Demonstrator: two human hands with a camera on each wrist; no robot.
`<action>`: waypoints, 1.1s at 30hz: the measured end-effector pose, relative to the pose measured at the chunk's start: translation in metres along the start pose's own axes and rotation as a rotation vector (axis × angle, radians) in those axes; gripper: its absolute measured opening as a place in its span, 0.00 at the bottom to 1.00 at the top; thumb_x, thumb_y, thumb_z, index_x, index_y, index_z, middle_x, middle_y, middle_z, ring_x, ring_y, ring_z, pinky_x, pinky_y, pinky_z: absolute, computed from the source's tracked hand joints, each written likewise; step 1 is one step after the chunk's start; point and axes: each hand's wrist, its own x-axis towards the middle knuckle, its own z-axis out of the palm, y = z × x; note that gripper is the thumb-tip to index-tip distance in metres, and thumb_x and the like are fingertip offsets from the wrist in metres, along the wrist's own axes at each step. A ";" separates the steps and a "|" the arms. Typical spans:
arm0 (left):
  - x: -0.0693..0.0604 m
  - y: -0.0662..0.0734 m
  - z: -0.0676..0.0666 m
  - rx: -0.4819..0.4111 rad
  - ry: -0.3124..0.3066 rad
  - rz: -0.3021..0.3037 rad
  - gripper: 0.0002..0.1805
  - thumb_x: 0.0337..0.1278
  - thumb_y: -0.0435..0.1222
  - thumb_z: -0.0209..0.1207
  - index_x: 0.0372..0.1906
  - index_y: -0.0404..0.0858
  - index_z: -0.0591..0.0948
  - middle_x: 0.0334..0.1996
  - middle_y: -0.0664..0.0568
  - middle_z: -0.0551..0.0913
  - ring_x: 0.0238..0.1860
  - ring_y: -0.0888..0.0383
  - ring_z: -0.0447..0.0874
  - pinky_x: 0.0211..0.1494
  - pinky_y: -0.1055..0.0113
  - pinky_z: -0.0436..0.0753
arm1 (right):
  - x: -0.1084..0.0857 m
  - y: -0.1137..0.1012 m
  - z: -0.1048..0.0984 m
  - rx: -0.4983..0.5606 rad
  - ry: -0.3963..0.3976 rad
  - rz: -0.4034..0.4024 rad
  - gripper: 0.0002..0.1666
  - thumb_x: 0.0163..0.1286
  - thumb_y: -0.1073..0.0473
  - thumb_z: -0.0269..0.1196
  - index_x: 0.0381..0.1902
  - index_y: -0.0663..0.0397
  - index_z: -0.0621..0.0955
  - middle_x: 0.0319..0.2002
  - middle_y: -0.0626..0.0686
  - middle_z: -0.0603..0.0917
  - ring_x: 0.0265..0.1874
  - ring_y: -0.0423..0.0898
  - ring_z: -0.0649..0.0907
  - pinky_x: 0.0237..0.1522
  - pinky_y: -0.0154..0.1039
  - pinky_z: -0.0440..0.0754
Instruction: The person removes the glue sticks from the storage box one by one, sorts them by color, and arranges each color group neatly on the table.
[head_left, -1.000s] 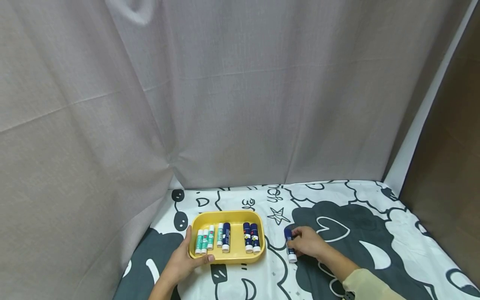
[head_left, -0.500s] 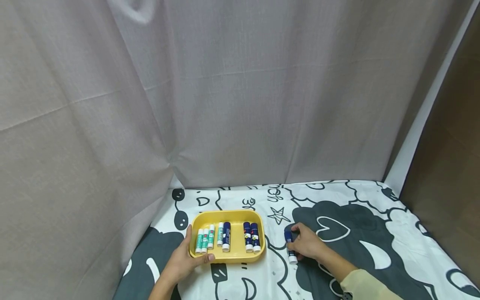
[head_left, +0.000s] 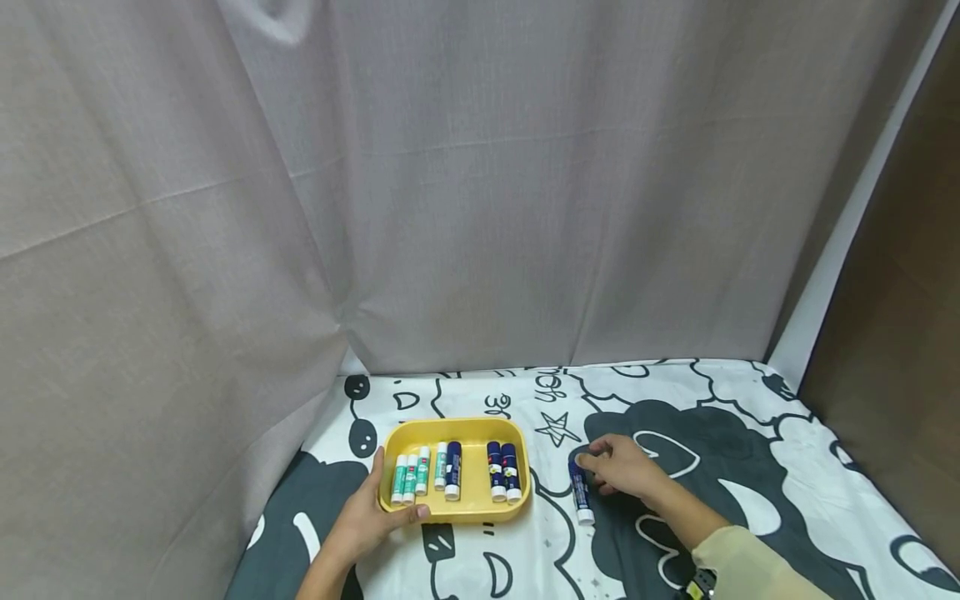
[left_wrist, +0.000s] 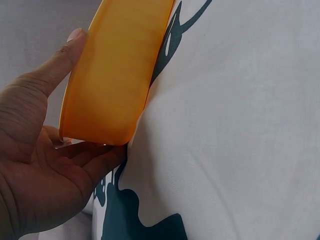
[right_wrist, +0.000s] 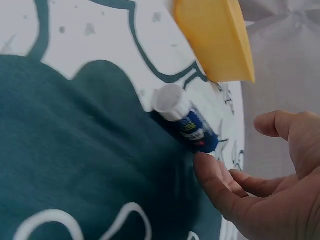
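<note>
My left hand [head_left: 365, 520] grips the left end of a yellow tray [head_left: 472, 513], thumb on the near rim; the left wrist view has the hand [left_wrist: 45, 160] round the tray's end [left_wrist: 112, 90]. Inside lie several green-and-white sticks [head_left: 423, 471] and several dark blue ones [head_left: 453, 471]. Another dark blue stick with a white end [head_left: 581, 493] lies on the cloth right of the tray. My right hand [head_left: 626, 471] is at its far end. In the right wrist view thumb and fingers of that hand [right_wrist: 280, 175] are spread apart, a fingertip by the stick's blue end [right_wrist: 192, 127].
A white cloth [head_left: 540, 533] with dark grey drawings covers the surface. Grey curtain [head_left: 525, 208] hangs behind and at the left, and a brown panel [head_left: 892, 358] stands at the right.
My right hand has let go of the blue stick's side and moved slightly away, toward its far end. The stick stays on the cloth. The left hand keeps its hold on the tray.
</note>
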 end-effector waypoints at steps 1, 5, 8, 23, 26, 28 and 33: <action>0.000 0.000 0.000 -0.003 0.000 -0.002 0.81 0.45 0.55 0.87 0.92 0.39 0.42 0.86 0.28 0.61 0.83 0.28 0.66 0.83 0.30 0.67 | 0.000 -0.002 -0.002 0.001 0.005 -0.005 0.31 0.78 0.55 0.68 0.64 0.78 0.77 0.43 0.66 0.87 0.38 0.51 0.91 0.40 0.48 0.95; 0.000 -0.001 0.000 -0.008 0.000 -0.004 0.81 0.44 0.55 0.88 0.92 0.39 0.42 0.86 0.28 0.61 0.83 0.28 0.65 0.84 0.29 0.67 | 0.001 -0.010 -0.009 0.014 0.023 -0.027 0.26 0.78 0.53 0.68 0.57 0.75 0.82 0.45 0.66 0.88 0.40 0.53 0.91 0.42 0.47 0.95; 0.000 -0.002 0.000 -0.010 0.000 -0.003 0.81 0.44 0.55 0.87 0.92 0.39 0.42 0.86 0.27 0.60 0.83 0.27 0.65 0.84 0.29 0.67 | 0.002 -0.015 -0.011 0.022 0.023 -0.039 0.24 0.79 0.52 0.68 0.54 0.73 0.84 0.46 0.67 0.89 0.41 0.53 0.91 0.43 0.46 0.95; 0.001 -0.003 0.001 -0.007 -0.003 -0.011 0.82 0.43 0.57 0.88 0.92 0.39 0.42 0.86 0.27 0.61 0.83 0.27 0.65 0.83 0.29 0.67 | 0.009 -0.047 0.007 0.149 -0.054 -0.045 0.28 0.84 0.49 0.65 0.58 0.74 0.83 0.50 0.68 0.91 0.46 0.55 0.93 0.49 0.46 0.96; 0.002 -0.003 0.001 -0.008 -0.004 -0.016 0.83 0.43 0.57 0.88 0.92 0.40 0.42 0.86 0.27 0.61 0.83 0.28 0.66 0.83 0.29 0.67 | 0.010 -0.052 0.013 0.170 -0.076 -0.057 0.28 0.84 0.49 0.65 0.58 0.74 0.84 0.50 0.68 0.91 0.45 0.55 0.93 0.48 0.46 0.96; 0.002 -0.003 0.001 -0.007 -0.004 -0.017 0.82 0.43 0.56 0.88 0.92 0.40 0.42 0.85 0.27 0.61 0.83 0.28 0.66 0.83 0.29 0.68 | 0.010 -0.058 0.017 0.168 -0.088 -0.059 0.29 0.84 0.48 0.65 0.58 0.74 0.84 0.50 0.67 0.91 0.44 0.53 0.93 0.48 0.45 0.96; 0.001 -0.003 0.001 -0.015 0.000 -0.012 0.82 0.43 0.55 0.88 0.92 0.40 0.42 0.85 0.27 0.61 0.83 0.28 0.66 0.83 0.29 0.68 | 0.009 -0.071 0.028 0.161 -0.105 -0.057 0.30 0.83 0.46 0.66 0.59 0.72 0.84 0.50 0.65 0.91 0.43 0.50 0.92 0.49 0.45 0.95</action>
